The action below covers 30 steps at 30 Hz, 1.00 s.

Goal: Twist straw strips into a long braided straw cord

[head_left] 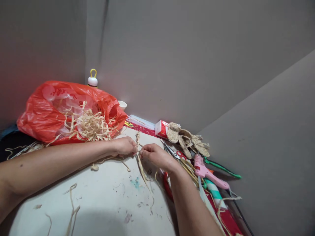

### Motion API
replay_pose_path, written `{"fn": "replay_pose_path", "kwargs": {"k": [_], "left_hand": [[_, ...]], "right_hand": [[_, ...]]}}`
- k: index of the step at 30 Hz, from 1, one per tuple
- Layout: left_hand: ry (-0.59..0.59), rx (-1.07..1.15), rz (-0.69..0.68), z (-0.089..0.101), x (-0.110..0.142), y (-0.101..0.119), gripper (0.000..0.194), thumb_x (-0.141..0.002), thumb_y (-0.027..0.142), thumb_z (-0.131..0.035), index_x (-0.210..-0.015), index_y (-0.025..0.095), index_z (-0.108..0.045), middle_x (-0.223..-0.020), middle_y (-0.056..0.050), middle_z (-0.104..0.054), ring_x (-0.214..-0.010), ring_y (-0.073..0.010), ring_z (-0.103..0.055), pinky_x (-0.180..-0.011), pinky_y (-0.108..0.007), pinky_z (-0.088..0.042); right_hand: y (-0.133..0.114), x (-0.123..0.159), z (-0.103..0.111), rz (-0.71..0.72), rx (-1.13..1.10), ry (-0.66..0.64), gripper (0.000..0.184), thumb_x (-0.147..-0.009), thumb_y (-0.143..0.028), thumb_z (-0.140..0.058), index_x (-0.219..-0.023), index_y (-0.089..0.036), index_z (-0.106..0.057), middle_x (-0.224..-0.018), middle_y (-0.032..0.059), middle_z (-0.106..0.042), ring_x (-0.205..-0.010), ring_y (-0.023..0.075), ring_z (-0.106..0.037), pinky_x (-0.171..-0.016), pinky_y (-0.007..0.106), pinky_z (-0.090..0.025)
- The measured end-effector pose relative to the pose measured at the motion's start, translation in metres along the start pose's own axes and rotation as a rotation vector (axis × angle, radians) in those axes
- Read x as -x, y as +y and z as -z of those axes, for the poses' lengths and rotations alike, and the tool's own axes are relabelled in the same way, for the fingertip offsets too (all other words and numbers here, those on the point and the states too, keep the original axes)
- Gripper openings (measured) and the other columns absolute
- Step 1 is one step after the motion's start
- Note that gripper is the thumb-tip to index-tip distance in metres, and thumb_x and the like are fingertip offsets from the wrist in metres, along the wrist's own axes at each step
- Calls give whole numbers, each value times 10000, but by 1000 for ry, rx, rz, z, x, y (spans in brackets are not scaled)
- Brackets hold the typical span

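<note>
Near the far part of the white table, both hands meet at a thin braid of dried straw strips (137,137). My left hand (125,146) has its fingers closed on the braid from the left side. From the right, my right hand (155,155) pinches a straw strand beside it. Loose strands (140,167) hang from the braid down toward the tabletop. The fingertips hide part of the braid's lower end.
A red plastic bag (39,111) spills straw strips (94,124) at the left. Behind it stand a bottle (93,80) and a white cup (122,104). Along the right lie woven straw pieces (185,139), scissors (180,155) and a pink glue gun (202,168). Stray strips lie on the table (103,196).
</note>
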<state>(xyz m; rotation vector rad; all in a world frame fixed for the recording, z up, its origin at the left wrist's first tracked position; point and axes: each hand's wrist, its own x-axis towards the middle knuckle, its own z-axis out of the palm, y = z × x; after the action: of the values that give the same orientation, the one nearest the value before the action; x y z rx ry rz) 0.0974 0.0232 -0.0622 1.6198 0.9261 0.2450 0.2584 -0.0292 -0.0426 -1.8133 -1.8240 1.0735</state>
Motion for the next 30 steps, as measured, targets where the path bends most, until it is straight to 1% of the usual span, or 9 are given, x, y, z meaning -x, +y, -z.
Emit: {"fn": "replay_pose_path", "kwargs": {"k": [5,10,12,15,18,21,25,28,30], "left_hand": [[12,122,32,-1,0,-3,152,-704,228,-538,-570,157,-549,-347,79,-303,-316,-56,-215,-350,-212,-153],[-13,259,75,0,0,-6,156,-656,178,-542,-526,172,-455,-333,85,-284,-301,-50,-194,-344,-204,-124],[-29,302,83,0,-1,-7,156,-642,174,-544,-533,177,-434,-336,88,-287,-300,-46,-185,-346,-199,-113],[-63,375,95,0,-1,-8,164,-623,170,-539,-529,181,-405,-343,88,-283,-305,-38,-172,-353,-193,-102],[-83,440,111,1,-1,-8,220,-604,171,-549,-510,184,-351,-356,89,-281,-319,-30,-167,-361,-186,-97],[-72,480,114,1,0,-7,269,-603,182,-573,-501,185,-324,-368,96,-275,-329,-22,-153,-365,-182,-97],[-52,482,102,-1,-1,-8,300,-609,174,-594,-492,183,-318,-357,97,-265,-333,-23,-155,-374,-187,-95],[-10,444,90,-2,-1,-9,261,-637,174,-586,-492,180,-369,-331,87,-270,-321,-39,-176,-375,-200,-93],[24,408,73,-4,-1,-9,224,-656,191,-599,-506,168,-433,-329,76,-304,-322,-49,-215,-375,-204,-107]], "right_hand": [[-8,0,-14,-16,45,22,260,-802,-295,-462,-638,-139,-591,-463,-58,-354,-409,73,-291,-418,214,-228],[-13,-1,-28,-2,175,100,217,-760,-212,-464,-587,-135,-570,-473,-46,-374,-443,80,-324,-428,206,-228],[-14,0,-31,16,242,131,197,-732,-176,-469,-567,-135,-568,-486,-28,-420,-469,90,-372,-445,207,-244],[-18,4,-35,42,342,184,209,-735,-177,-462,-592,-133,-608,-557,27,-552,-537,123,-468,-482,221,-272],[-25,9,-37,53,425,224,245,-765,-199,-446,-671,-137,-663,-677,92,-662,-620,170,-560,-524,245,-304],[-32,14,-39,48,484,252,274,-791,-228,-440,-777,-144,-701,-801,147,-708,-710,226,-624,-564,274,-333],[-36,17,-45,100,556,219,294,-801,-196,-421,-862,-161,-707,-895,147,-722,-799,241,-652,-618,282,-369],[-35,18,-52,185,569,164,285,-797,-173,-415,-838,-164,-697,-887,120,-721,-777,213,-642,-621,269,-377],[-36,20,-56,258,542,107,261,-790,-167,-423,-770,-155,-683,-814,96,-710,-710,181,-612,-587,252,-369]]}}
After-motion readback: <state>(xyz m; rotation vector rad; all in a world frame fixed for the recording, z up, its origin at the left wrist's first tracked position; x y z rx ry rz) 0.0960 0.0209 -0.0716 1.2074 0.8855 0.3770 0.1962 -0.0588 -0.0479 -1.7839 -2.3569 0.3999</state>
